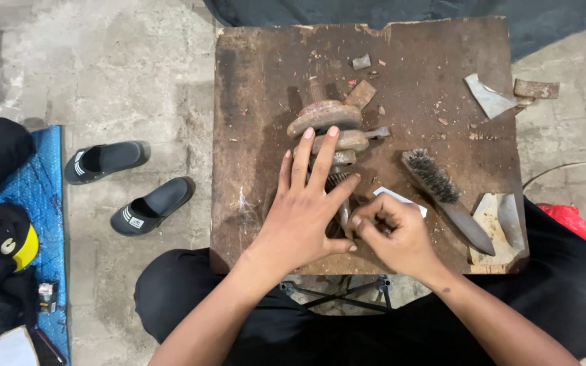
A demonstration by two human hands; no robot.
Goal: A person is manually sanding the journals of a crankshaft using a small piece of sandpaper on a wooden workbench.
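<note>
Two dark slippers lie on the floor, left. Left hand, fingers spread, presses flat on a rusty crank assembly at the wooden board's centre. Right hand is curled, pinching something small, unidentifiable. Wire brush lies right.

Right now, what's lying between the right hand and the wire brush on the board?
In the head view, a small white scrap lies on the wooden board, between the right hand and the wire brush.
</note>
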